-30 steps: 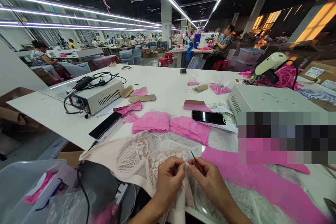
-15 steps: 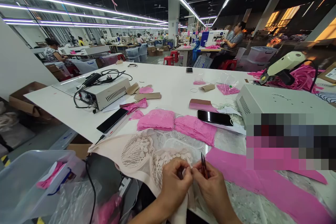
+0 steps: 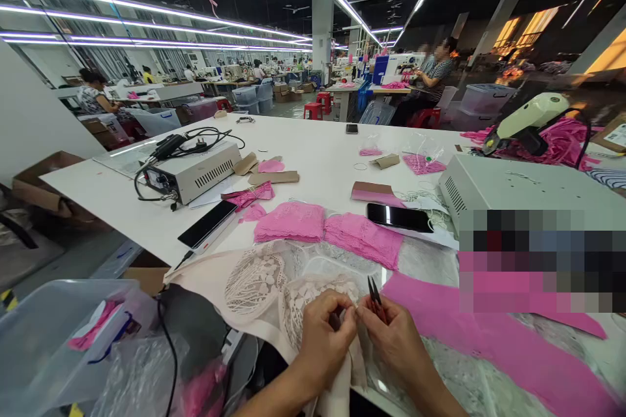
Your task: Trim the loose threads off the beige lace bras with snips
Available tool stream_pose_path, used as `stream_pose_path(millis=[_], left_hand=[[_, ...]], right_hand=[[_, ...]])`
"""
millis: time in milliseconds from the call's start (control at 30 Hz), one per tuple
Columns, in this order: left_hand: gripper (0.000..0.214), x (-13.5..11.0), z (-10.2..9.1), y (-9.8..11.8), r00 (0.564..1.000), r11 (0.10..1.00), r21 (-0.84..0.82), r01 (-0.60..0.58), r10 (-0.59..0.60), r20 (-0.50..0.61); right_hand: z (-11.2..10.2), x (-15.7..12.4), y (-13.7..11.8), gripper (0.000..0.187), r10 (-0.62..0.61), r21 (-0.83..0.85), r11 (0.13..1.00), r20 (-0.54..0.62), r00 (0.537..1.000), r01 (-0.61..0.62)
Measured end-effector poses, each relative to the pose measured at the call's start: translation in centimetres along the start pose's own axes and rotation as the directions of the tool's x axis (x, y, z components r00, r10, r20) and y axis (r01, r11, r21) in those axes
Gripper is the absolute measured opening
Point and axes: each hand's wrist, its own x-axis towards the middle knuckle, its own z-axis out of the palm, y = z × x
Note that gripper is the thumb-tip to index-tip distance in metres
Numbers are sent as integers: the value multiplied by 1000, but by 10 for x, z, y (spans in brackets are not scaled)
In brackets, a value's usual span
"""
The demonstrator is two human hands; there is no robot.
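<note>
**Fig. Head view, near edge of the bench (image 3: pixel 313 150).** My left hand (image 3: pixel 325 332) has thumb and forefinger pressed together on a small fold at the edge of the cream lace piece (image 3: pixel 254 280). The lace piece lies spread on the near part of the bench and drapes over the edge towards me. My right hand (image 3: pixel 394 339) meets the left fingertip to fingertip at the same spot. It is closed round the red-handled thread snips (image 3: pixel 375 293), whose blades are together and point up, clear of the cloth.

Just beyond the lace piece lie two folded pink lace pieces (image 3: pixel 291 221), side by side and touching. A dark phone (image 3: pixel 400 217) lies just to their right, and a long pink fabric strip (image 3: pixel 489 339) runs off to the right. A grey control box (image 3: pixel 193 172) with coiled cable stands well to the left, and a clear plastic bin (image 3: pixel 59 332) sits below the bench edge.

**Step in hand, as I judge it:** I am picking out a loose thread or stray bit at the lace edge, with the snips held ready and not cutting. What is pinched is too small to tell.

**Next move, as I judge it:** a cut here would call for tipping the blades down to the pinched spot and opening them. The left hand would need to keep the lace taut, so that only thread, not mesh, lies between the blades.
</note>
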Motion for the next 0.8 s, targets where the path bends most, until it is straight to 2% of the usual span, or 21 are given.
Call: stream_pose_path(millis=[167,233,400,567,667,733,800], left_hand=[[13,-1,3,-4,998,995,-70,64,-66,-13],[14,0,0,-4,999,998,-60,35,-34,9],[15,3,-12,1,985,987,-84,-134,143,101],[17,11,-20,4,980,978,-176,-109,135,144],[25,18,-24,6,953,981,-158,-114,152,260],[26,21,-27,8,923,988,-81,-131,151,354],[22,23,-30,12,907,989,5,-151,136,397]], right_hand=[[4,-2,3,34,11,94,996,-52,999,-6],[2,-3,6,32,-2,47,999,-20,1000,3],[-12,-2,12,26,-86,-81,993,63,994,91],[-16,-4,13,28,-139,-156,977,47,989,145],[-16,-6,14,26,-190,-190,962,54,980,197],[-16,-6,15,25,-228,-209,948,70,971,238],[-16,-6,16,25,-258,-229,936,74,963,268]])
